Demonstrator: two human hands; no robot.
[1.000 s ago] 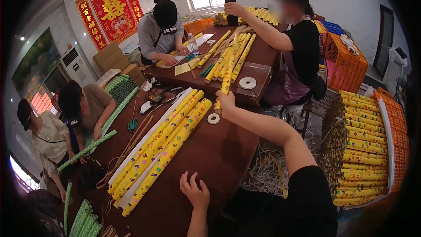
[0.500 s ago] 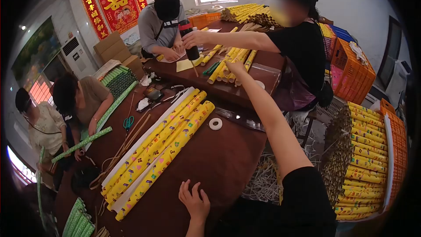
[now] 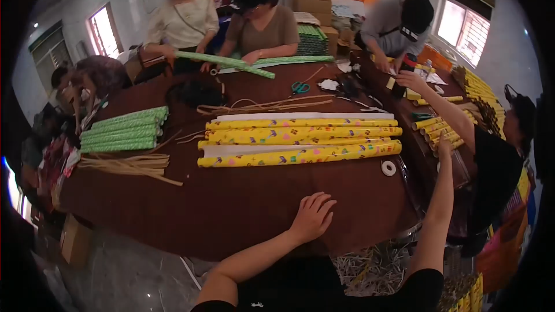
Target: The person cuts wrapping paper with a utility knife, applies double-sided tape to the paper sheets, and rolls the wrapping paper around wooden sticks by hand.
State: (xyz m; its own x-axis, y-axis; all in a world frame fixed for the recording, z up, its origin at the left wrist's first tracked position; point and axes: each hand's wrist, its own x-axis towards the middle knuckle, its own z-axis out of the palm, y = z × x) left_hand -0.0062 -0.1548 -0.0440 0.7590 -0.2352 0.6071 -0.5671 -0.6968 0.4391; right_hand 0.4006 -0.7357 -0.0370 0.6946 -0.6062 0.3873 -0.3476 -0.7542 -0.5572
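Note:
My left hand (image 3: 312, 218) rests on the brown table (image 3: 248, 202) near its front edge, holding nothing, with its fingers apart. Stretched far out to the right, my right hand (image 3: 444, 142) is at the near ends of a small pile of yellow patterned paper rolls (image 3: 429, 129). Its fingers are small and partly hidden, so whether they grip a roll is unclear. In front of my left hand lie larger rolls of yellow printed wrapping paper (image 3: 300, 153), side by side with white undersides showing. A white tape roll (image 3: 388, 168) sits just beyond their right end.
Green rolls (image 3: 124, 130) and brown paper strips (image 3: 130, 166) lie at the left. Teal scissors (image 3: 300, 87) are behind the yellow sheets. Across the table, people handle a green roll (image 3: 231, 63). At right, a person in black holds a dark bottle (image 3: 408, 65). Shredded paper (image 3: 376, 268) covers the floor.
My view has swung left, so the yellow sheets now lie level across it. My right hand stays at the small rolls, and my left hand remains on the table with fingers apart.

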